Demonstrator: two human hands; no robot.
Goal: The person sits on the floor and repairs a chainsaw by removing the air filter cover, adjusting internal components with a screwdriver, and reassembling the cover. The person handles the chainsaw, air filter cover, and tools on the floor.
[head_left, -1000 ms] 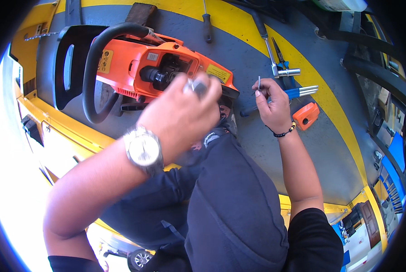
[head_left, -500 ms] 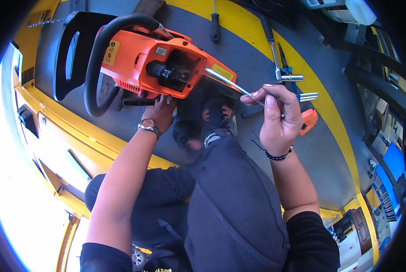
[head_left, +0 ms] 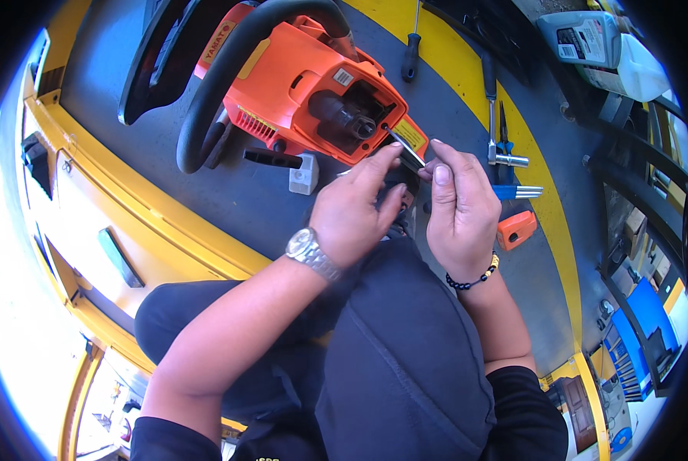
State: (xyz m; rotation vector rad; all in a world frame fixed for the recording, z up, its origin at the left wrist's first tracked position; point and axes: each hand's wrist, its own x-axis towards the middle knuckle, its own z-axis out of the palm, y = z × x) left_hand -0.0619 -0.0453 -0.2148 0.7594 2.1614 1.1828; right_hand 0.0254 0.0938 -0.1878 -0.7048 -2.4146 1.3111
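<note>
An orange chainsaw (head_left: pixel 271 84) with a black front handle lies at the upper left, and its open recess (head_left: pixel 355 115) shows a dark cylindrical part. A slim metal rod (head_left: pixel 407 148) slants from the recess's right edge toward my right hand (head_left: pixel 459 211), which pinches its near end between thumb and fingers. My left hand (head_left: pixel 352 211) is beside the rod, its index fingertip close to or touching the shaft. The left thumb stays apart from that finger. Whether the rod's far tip touches the chainsaw, I cannot tell.
A screwdriver (head_left: pixel 410 61), a ratchet with a socket (head_left: pixel 508 160), pliers (head_left: pixel 505 131) and a blue-handled tool (head_left: pixel 517 192) lie on the grey and yellow surface. An orange cover (head_left: pixel 518 229) sits right of my right hand. A grey block (head_left: pixel 304 175) rests beside the chainsaw.
My left hand has left the chainsaw's lower side and moved right to the rod. My right hand still pinches the rod, now held closer to the recess edge. The whole view has shifted.
</note>
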